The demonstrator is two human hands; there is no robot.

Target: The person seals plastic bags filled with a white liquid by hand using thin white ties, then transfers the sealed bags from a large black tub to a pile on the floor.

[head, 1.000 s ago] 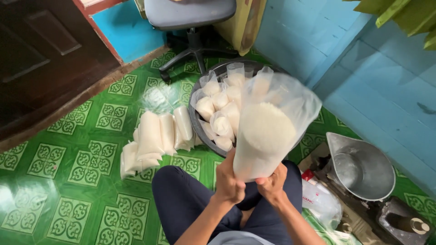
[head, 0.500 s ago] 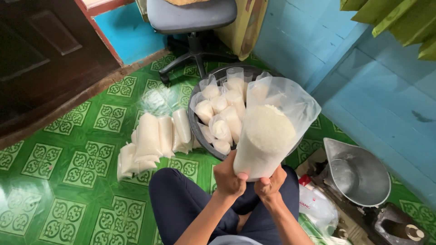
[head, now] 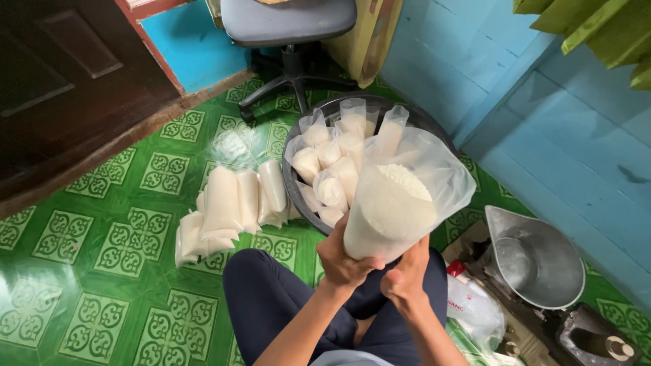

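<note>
The big bag of rice (head: 397,203) is hiding part of the dark bowl (head: 298,135) behind it. The chair (head: 288,24) is getting cut off at the top edge. The left hand (head: 346,261) is covering the bag's bottom.

home | green tile floor (head: 102,251), wood door (head: 68,81), office chair (head: 288,27)

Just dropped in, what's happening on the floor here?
A seated person holds up a clear plastic bag of white rice, left hand and right hand gripping its lower end. Behind it, a dark round basin holds more filled bags. Other filled bags lie on the green tiled floor.
</note>
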